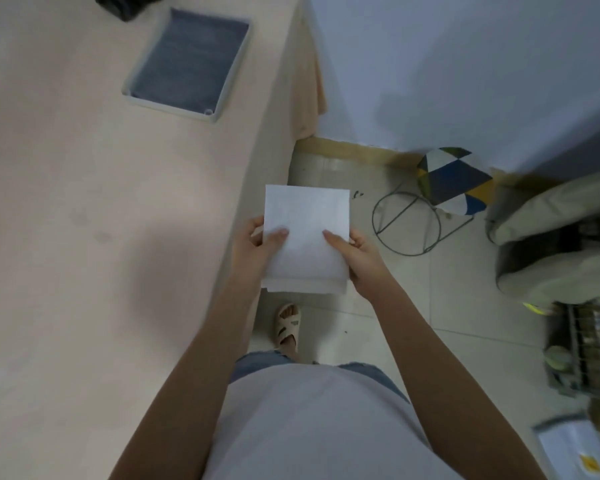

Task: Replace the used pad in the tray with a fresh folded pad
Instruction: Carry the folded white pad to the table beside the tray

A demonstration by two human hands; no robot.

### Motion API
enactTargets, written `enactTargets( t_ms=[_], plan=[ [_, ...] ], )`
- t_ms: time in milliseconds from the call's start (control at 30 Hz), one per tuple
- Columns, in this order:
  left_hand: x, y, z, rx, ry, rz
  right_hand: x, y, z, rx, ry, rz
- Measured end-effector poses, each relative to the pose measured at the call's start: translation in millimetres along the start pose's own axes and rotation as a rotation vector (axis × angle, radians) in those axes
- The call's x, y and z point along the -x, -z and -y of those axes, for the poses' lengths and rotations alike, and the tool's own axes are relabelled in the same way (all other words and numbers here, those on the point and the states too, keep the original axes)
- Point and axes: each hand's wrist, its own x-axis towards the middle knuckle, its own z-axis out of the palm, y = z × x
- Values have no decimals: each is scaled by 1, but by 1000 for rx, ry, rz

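A white folded pad (305, 233) is held flat in front of the body, above the floor (395, 306) and just beside the edge of a pale desk (84, 202). The pad is pinched at its left edge by the left hand (260, 244), with the thumb laid on top and the fingers curled beneath. Its right edge is pinched the same way by the right hand (357, 254). Several layers are seen stacked at the pad's near edge. Further away on the desk, well apart from the hands, a shallow white-rimmed tray (219, 114) is set at a slant; its inside is covered by a dark grey lining (191, 60). A dark object (125, 3) is partly cut off at the top, just beyond the tray. On the floor to the right, a stool (451, 181) with a patchwork seat and a wire ring base is placed near the wall (465, 64). One sandalled foot (286, 323) is seen below the pad. The scene is slightly blurred.
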Motion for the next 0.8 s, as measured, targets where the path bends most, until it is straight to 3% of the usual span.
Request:
enactTargets(
  t_ms=[533, 800],
  plan=[
    [-110, -14, -53, -12, 11, 14, -101, -9, 66, 136, 57, 48],
    [-188, -52, -93, 33, -27, -111, -200, -4, 134, 241, 72, 121]
  ],
)
